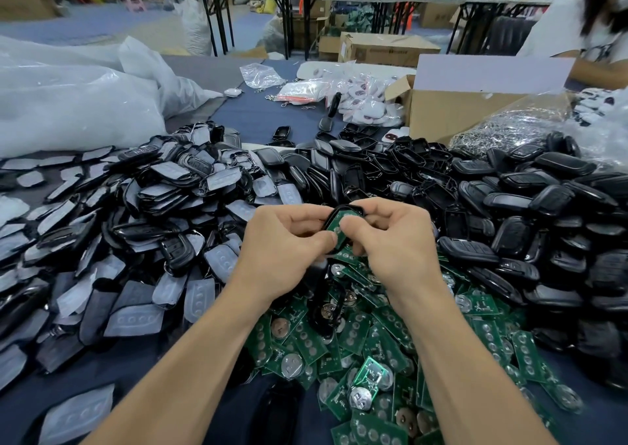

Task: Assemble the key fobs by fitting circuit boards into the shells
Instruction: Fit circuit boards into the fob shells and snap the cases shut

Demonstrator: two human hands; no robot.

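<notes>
**board and shell held in both hands**

my left hand (pixel 289 237) and right hand (pixel 390 237) meet just above the heap in front of me, both with fingers curled round one black shell (pixel 341 208). a green circuit board (pixel 334 223) lies in the shell's frame, with both thumbs on it. whether it sits fully home i cannot tell.

under my wrists lies the pile of loose circuit boards (pixel 373 342). to the right is a mound of black shells (pixel 526 213), and to the left a spread of grey button pads (pixel 136 240). further back on the blue table (pixel 255 111) stand a cardboard box (pixel 458 114) and white plastic bags (pixel 68 97).
</notes>
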